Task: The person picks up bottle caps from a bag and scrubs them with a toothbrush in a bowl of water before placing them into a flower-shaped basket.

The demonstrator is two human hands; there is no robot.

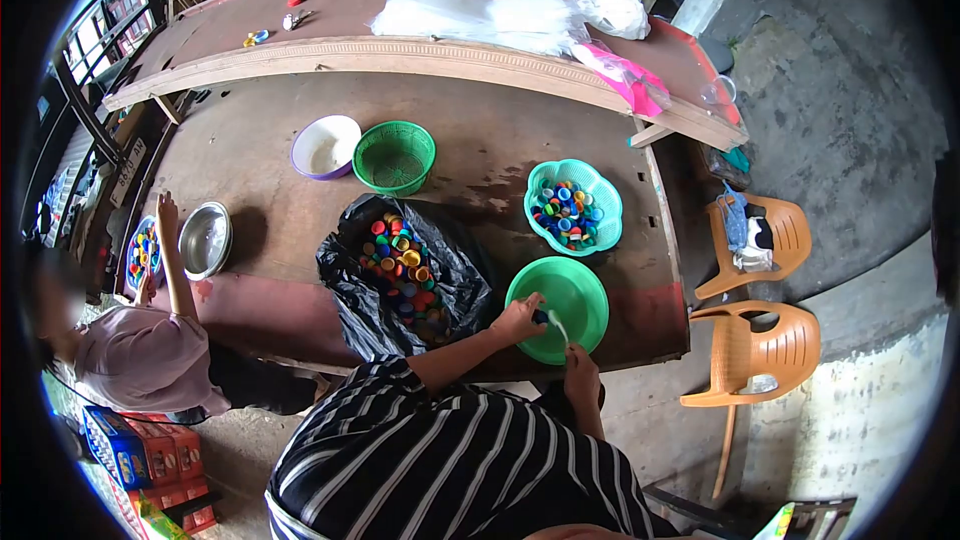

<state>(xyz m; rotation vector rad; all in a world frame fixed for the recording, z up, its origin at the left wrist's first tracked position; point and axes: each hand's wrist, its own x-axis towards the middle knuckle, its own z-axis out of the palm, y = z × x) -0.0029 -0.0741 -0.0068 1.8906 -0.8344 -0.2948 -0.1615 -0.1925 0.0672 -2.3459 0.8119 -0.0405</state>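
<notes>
Over the green basin (590, 285), my left hand (518, 320) pinches a dark blue bottle cap (541, 317). My right hand (582, 376) is closed round a slim white brush-like tool (559, 328), whose upper end is right by the cap. Left of the basin, a black plastic bag (460, 270) lies open, full of bottle caps (402, 258) in many colours. Behind the basin stands a turquoise scalloped basket (542, 180) with more caps (567, 210) in it.
A white bowl (328, 130), a green basket (408, 135) and a metal bowl (207, 240) stand on the table. At left, another person (150, 355) reaches to a basin of caps (143, 252). Clear plastic bags (470, 18) lie on the raised shelf. Orange chairs (745, 355) stand at right.
</notes>
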